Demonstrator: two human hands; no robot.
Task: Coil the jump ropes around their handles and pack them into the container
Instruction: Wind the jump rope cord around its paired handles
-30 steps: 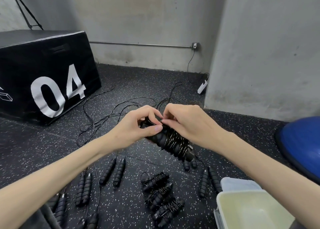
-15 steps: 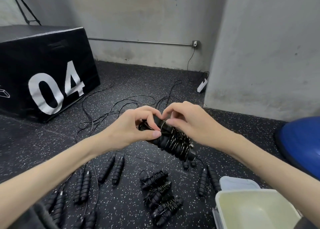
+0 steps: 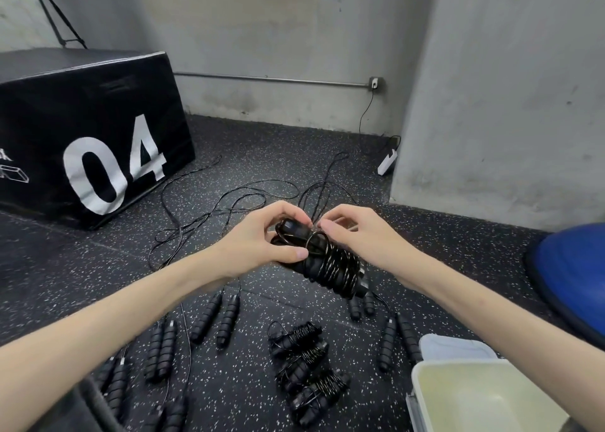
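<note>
Speckled black gym floor (image 3: 98, 268) lies under everything. Left hand (image 3: 258, 238) grips the wound jump rope bundle (image 3: 322, 261) in mid-air. Right hand (image 3: 353, 235) now pinches the last loop near the top; half a second ago both hands touched. Wrapping looks almost done. Pale container (image 3: 422, 386) waits empty, bottom right.

Container (image 3: 422, 395) mouth open; coiled ropes (image 3: 306, 363) lie beside.
</note>
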